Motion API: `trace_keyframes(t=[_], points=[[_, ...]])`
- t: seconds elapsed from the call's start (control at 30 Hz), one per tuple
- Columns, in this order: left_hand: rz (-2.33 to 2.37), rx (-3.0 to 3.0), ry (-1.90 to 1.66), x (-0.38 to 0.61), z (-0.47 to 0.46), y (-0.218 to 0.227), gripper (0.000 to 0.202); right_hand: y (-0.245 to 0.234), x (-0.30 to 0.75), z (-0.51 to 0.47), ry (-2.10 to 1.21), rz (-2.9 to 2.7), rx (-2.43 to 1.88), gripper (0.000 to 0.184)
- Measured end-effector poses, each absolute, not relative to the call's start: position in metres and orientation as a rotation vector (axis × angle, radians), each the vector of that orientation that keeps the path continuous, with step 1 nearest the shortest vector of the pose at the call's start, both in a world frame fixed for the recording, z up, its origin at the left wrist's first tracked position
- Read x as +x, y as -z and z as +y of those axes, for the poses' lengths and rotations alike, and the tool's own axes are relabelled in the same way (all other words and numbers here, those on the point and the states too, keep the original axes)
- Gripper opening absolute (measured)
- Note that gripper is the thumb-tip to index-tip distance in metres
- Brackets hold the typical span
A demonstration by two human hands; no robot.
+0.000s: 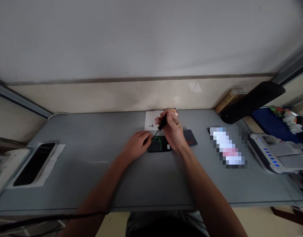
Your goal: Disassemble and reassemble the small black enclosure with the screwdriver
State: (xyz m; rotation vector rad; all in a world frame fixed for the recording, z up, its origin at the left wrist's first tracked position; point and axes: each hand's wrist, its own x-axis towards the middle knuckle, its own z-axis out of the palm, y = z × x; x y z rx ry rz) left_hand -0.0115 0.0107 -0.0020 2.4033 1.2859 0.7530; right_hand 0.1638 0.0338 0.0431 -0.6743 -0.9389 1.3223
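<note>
A small black device with an open back and green circuit board (pixel 161 141) lies on the grey table. My left hand (pixel 137 144) is closed at its left end, thumb and fingers gripping the corner. In my right hand (pixel 174 131) is a screwdriver (pixel 162 123) with a black handle, tilted, its thin shaft pointing down to the board's upper left, close to my left fingertips. Whether the tip sits in a screw is too small to tell. Just behind, several tiny dark screws (pixel 151 125) lie on a white paper (pixel 149 118).
A dark flat box (pixel 190 138) lies right of the device, partly behind my right wrist. Farther right are a lit phone (pixel 226 146), a grey-white unit (pixel 274 154) with blue lights, and a black cylinder (pixel 255 102). At left a black phone (pixel 35 164) rests on paper.
</note>
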Motion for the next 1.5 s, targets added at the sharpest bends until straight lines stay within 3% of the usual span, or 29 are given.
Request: trace_keyframes(t=[0.23,0.37,0.5,0.8,1.07,1.3,1.5], points=[[1.322,2.392,-0.781,-0.0048,0.0092,0.0073,0.021,-0.0421,0.1634,0.0342,-1.172,-1.068,-0.676,0.051],[1.315,2.364,-0.798,-0.0017,0.0085,0.007,0.022,-0.0449,0.1632,0.0348,-1.265,-1.009,-0.654,0.053],[1.291,2.358,-0.811,-0.0029,0.01,0.0072,0.023,-0.0449,0.166,0.0339,-1.313,-0.965,-0.638,0.042],[1.228,2.352,-0.847,-0.0055,0.0113,0.0058,0.023,-0.0435,0.1592,0.0353,-1.29,-0.974,-0.561,0.05],[1.217,2.358,-0.849,-0.007,0.0115,0.0061,0.025,-0.048,0.1617,0.0316,-1.308,-0.998,-0.592,0.042],[1.209,2.398,-0.818,-0.008,0.0099,0.0034,0.024,-0.0416,0.1612,0.0355,-1.225,-1.022,-0.633,0.05],[1.204,2.452,-0.789,-0.0087,0.0097,0.0025,0.025,-0.0435,0.163,0.0365,-1.32,-0.947,-0.582,0.044]])
